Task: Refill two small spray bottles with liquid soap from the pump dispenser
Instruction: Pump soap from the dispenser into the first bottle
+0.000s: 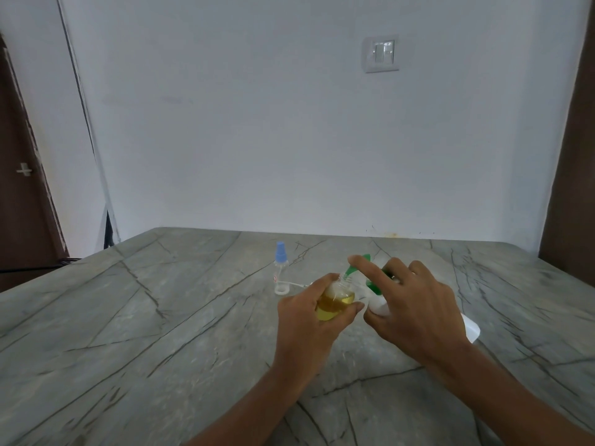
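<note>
My left hand grips a small clear spray bottle with its top off, partly filled with yellow soap. Its open neck sits just under the green spout of the pump dispenser. My right hand grips the white dispenser, tilted toward the bottle, with the index finger stretched over the green pump head. A second small clear spray bottle with a blue cap stands upright farther back to the left. A loose white sprayer top with its tube lies on the table beside it.
Everything rests on a grey marbled table set against a white wall. A dark door stands at the far left and a dark panel at the right edge. A light switch is on the wall above.
</note>
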A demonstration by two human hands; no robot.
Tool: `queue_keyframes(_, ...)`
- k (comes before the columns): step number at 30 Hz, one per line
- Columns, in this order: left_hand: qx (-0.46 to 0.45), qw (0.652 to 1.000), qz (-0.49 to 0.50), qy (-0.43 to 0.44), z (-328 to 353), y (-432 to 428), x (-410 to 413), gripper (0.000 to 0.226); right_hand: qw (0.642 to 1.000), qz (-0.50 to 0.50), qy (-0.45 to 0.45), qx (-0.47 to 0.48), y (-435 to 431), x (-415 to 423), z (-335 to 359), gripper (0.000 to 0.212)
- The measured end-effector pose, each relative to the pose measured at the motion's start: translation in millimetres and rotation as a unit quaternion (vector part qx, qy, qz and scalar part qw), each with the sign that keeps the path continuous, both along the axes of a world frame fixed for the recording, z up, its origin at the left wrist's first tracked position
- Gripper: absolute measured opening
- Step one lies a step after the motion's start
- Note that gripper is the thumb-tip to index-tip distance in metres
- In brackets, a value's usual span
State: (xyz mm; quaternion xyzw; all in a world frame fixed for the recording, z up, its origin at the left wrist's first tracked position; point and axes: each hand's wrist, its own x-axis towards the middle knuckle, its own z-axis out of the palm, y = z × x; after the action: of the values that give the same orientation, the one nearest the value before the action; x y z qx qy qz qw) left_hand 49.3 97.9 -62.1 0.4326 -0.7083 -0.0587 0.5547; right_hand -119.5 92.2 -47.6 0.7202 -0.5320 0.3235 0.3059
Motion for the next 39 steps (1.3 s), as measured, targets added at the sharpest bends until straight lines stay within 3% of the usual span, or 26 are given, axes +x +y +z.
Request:
queue_keyframes(5,0.007,1.000,0.010,-0.001,0.1,-1.0,1.8,0.054,1.000,-0.004,0.009,-0.013,-0.6,2.5,0.0,0.106)
queue_keyframes(31,-0.026,1.000,-0.014,0.001,1.3,2.6,-1.9,0.050,1.000,0.012,-0.002,0.013,1.6,-0.8,2.6,0.085)
queue_keyframes(39,-0.019,1.000,0.004,0.004,1.7,1.6,0.4,0.056,1.000,0.002,0.005,0.006,1.0,2.3,4.8,0.113)
